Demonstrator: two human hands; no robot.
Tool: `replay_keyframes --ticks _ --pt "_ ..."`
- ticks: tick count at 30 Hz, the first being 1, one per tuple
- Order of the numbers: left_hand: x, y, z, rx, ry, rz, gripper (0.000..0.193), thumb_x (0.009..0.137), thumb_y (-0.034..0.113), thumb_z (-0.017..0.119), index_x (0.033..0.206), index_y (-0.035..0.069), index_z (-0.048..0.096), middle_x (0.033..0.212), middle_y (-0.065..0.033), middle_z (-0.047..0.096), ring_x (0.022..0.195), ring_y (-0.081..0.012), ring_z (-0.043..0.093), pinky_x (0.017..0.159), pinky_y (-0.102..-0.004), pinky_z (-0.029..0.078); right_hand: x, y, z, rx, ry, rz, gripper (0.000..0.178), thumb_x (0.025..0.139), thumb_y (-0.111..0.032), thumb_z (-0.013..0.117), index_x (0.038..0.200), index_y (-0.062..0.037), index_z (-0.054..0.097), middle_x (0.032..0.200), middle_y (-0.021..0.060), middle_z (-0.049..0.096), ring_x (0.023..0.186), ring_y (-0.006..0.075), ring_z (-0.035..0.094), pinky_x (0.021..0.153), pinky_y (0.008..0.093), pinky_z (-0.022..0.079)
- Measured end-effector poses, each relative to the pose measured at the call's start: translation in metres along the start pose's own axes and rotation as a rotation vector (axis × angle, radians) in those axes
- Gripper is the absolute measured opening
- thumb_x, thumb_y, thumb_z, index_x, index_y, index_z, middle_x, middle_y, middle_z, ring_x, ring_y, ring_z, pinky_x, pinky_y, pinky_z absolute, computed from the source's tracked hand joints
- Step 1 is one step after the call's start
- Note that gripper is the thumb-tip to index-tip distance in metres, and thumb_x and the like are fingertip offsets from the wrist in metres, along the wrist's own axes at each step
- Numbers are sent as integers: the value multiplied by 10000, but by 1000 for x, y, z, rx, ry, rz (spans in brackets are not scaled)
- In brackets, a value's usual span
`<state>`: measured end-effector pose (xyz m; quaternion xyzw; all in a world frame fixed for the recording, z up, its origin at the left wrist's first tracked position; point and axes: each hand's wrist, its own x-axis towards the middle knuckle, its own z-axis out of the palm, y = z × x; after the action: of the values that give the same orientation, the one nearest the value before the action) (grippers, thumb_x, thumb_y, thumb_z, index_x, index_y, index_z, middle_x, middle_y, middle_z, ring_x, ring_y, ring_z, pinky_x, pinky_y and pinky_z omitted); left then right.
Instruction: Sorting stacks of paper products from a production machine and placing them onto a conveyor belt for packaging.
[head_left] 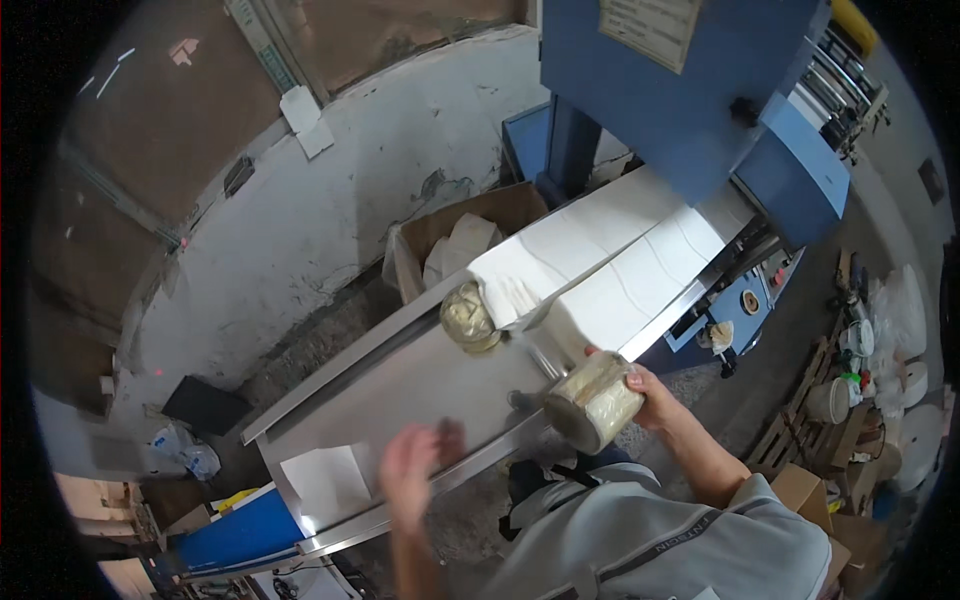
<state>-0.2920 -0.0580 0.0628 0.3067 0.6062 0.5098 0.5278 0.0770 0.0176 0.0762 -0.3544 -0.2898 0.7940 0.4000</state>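
My right hand [655, 397] grips a short, thick cylinder wrapped in glossy yellowish film [593, 402], tilted above the near side of a metal chute [400, 400]. A second film-wrapped cylinder [467, 318] rests on the chute against the end of the far row of white sheets [590, 250]. The near row of white sheets [640, 285] ends close to the held cylinder. My left hand [412, 470], smeared by motion, hovers over the chute's near edge, beside a loose white sheet [325, 487]; its fingers are too blurred to read.
A blue machine [650, 110] stands over the chute's upper end. Behind the chute sits a cardboard box [405, 262] holding white material. A blue surface [240, 528] adjoins the chute's lower end. Pallets [800, 400], tubs and boxes line the right side.
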Motion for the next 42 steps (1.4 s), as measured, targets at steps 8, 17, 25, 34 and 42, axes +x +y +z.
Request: replay_keyframes --ticks 8,17,25,34,42 --pt "56 6 295 566 -183 102 787 889 428 651 1365 -115 337 1140 -268 610 1035 -340 612 933 -393 462 -45 -42 -78 237 -153 53 1040 687 -402 749 1487 29 245 1289 154 534 1184 268 556 1023 383 437" --pt "54 16 366 896 -5 134 726 865 297 642 1336 -139 304 1144 -322 607 1096 -433 599 943 -427 452 -53 -65 -147 213 -160 68 967 748 -391 700 1494 21 242 1332 152 504 1206 251 534 1038 356 410" --pt "55 19 351 775 46 45 733 762 158 632 1373 -93 314 1146 -293 611 1061 -427 606 925 -439 469 -32 -64 -126 167 -283 107 912 785 -325 669 1504 16 223 1375 156 473 1238 237 502 1057 333 383" --pt "50 -54 94 -3 -31 -124 610 786 74 572 1380 21 444 989 -19 623 726 -77 525 555 -205 398 1 -49 -95 17 -122 55 1108 680 -419 757 1521 0 170 1428 234 363 1256 328 461 1063 393 396" --pt "20 -6 -106 -145 57 -198 620 789 128 606 1371 -4 440 1162 -87 637 1005 -213 641 791 -343 537 -5 -38 -79 -67 33 -123 910 754 -444 613 1455 48 308 1456 202 403 1290 307 469 1103 408 353"
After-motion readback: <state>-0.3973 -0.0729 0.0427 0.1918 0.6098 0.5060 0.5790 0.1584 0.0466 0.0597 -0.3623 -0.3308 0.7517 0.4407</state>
